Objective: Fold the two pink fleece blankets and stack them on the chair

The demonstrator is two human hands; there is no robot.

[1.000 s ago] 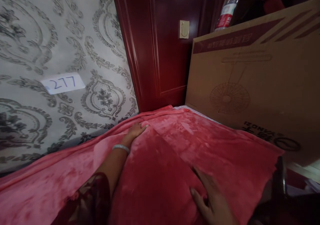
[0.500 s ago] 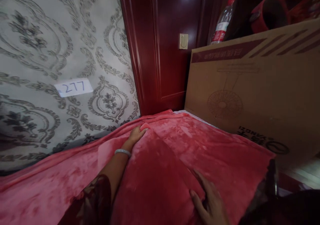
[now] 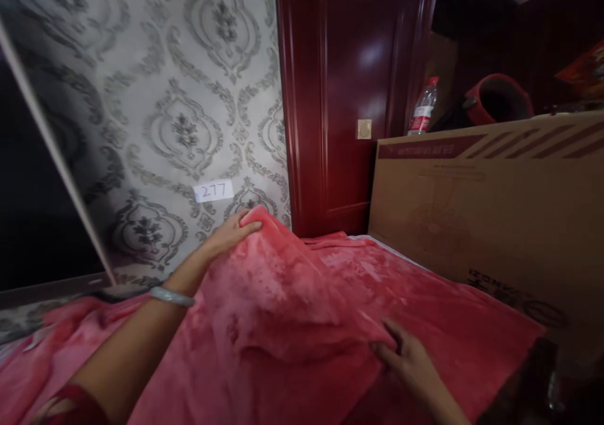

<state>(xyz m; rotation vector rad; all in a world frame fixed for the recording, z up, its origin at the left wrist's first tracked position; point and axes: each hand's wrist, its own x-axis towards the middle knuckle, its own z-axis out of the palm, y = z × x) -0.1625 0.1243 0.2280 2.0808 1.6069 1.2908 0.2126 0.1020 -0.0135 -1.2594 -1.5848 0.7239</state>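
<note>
Since a second ago the left hand (image 3: 232, 231) is lifting its corner of the red blanket (image 3: 302, 299) up off the bed, so the fabric is now rising into a peak in front of the wallpaper (image 3: 179, 97); before that the hand was lying low on the flat blanket. View is also tilting up and left, showing a dark panel (image 3: 33, 192) at the left edge.

Left hand: fingers closed, pinching the blanket's raised edge, arm stretching out, pale bracelet (image 3: 172, 296) sitting on the wrist.

Right hand (image 3: 408, 365): lying low at bottom right, fingers curling onto a fold of the same blanket; looks like it is gripping the fold, thumb side partly hidden.

Blanket is covering the bed from the left edge to the lower right, bunching between the two hands.

Around it: white label reading 277 (image 3: 213, 191) sticking on the wallpaper just above the left hand. Dark red door (image 3: 349, 97) standing behind the blanket, small switch plate (image 3: 363, 129) on it. Big cardboard box (image 3: 491, 204) standing at the right, touching the blanket's far edge. Water bottle (image 3: 423, 107) and a red round container (image 3: 495, 99) showing behind the box top
</note>
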